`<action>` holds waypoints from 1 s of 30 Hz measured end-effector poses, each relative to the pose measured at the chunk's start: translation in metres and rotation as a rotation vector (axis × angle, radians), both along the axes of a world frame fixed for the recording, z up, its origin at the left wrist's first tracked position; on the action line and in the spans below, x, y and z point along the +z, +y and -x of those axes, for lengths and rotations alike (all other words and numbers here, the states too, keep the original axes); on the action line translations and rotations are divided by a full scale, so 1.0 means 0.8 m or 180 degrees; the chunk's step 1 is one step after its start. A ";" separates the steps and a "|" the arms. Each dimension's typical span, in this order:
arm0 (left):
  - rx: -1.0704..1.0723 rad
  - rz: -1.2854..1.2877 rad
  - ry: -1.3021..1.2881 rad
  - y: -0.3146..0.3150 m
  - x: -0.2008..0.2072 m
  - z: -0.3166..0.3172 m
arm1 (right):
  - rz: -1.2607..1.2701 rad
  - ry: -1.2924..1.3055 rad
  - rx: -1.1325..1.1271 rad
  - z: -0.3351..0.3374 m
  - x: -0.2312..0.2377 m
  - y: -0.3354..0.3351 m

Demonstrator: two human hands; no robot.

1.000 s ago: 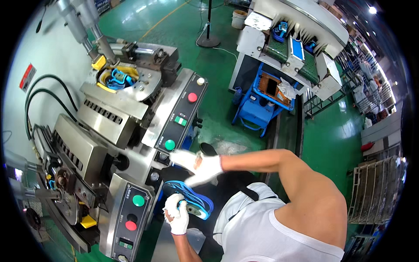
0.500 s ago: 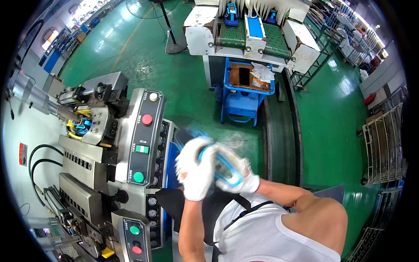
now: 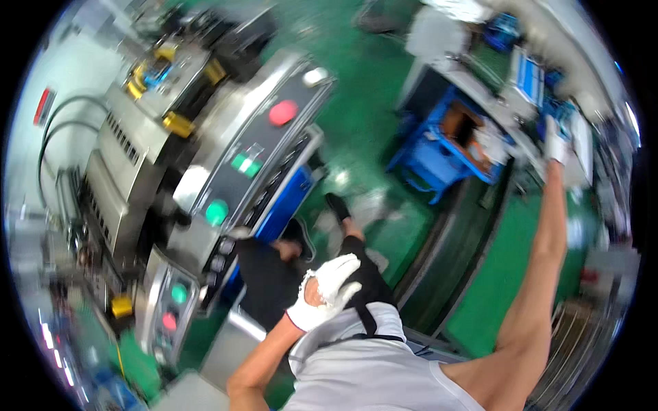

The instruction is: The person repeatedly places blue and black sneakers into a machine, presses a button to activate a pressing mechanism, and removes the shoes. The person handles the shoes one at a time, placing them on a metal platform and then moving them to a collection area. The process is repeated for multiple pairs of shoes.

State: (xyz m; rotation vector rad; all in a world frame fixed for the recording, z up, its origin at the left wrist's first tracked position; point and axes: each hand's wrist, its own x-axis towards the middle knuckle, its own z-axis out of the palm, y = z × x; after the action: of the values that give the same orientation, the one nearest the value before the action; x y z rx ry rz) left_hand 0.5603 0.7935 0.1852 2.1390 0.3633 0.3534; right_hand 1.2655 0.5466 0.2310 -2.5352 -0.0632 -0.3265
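Observation:
My left hand (image 3: pixel 325 291), in a white knitted glove, hovers over my lap with its fingers apart and nothing in it. My right arm reaches far out to the right. There my gloved right hand (image 3: pixel 556 144) is closed on a blue, openwork piece that looks like a shoe upper (image 3: pixel 565 116), at the end of the white conveyor machine (image 3: pixel 581 147). Motion blur hides the exact grip of the fingers. Further blue shoe pieces (image 3: pixel 502 31) lie on the conveyor beyond.
At left stands a metal press machine with a slanted button panel (image 3: pixel 264 147) and yellow-edged clamps holding a blue piece (image 3: pixel 156 72). A blue cart (image 3: pixel 428 151) with a brown top stands before the conveyor. A dark floor channel (image 3: pixel 456 243) runs beside it.
My hands have come apart. The right has swung out to the conveyor with the blue shoe upper, while the left has let go and stays near my lap. The view has turned.

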 end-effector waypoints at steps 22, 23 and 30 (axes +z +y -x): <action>0.6005 0.1104 0.3885 -0.474 -0.173 0.589 | 0.0356 0.2120 0.3087 0.564 -0.301 0.188; 0.6276 0.1100 0.4196 -0.472 -0.144 0.600 | 0.0989 0.1707 0.3574 0.554 -0.304 0.201; 0.6846 0.2705 0.4039 -0.630 -0.129 0.749 | 0.2323 0.1370 0.4284 0.582 -0.242 0.327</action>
State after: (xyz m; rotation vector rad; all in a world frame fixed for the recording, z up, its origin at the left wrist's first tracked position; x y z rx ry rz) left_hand -0.0387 0.2897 0.0823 0.0691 2.7296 -0.1545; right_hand 0.8000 0.8080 0.0374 -2.4631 -1.8415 0.8966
